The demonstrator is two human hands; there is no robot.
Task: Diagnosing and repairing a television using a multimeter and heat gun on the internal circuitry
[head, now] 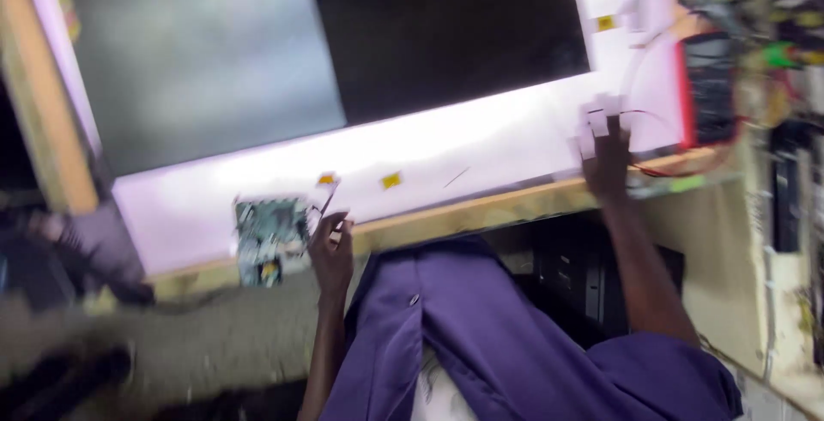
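Note:
A large flat panel (446, 146) lies on a wooden bench (481, 212), its white back bright and two big dark sheets across its far part. My left hand (331, 254) rests at the bench's near edge, fingers touching the right side of a small green circuit board (270, 236). My right hand (608, 159) reaches to the panel's right end and grips a small white connector piece (596, 121) with thin wires (648, 116) running from it. The view is motion-blurred. My purple coat (498, 335) fills the lower middle.
A red-cased meter (708, 86) with a dark face sits at the panel's right end. Small yellow tape patches (391, 181) dot the white surface. A cluttered shelf (790, 60) stands at far right, dark equipment (575, 275) sits under the bench, and a grey floor (215, 344) shows lower left.

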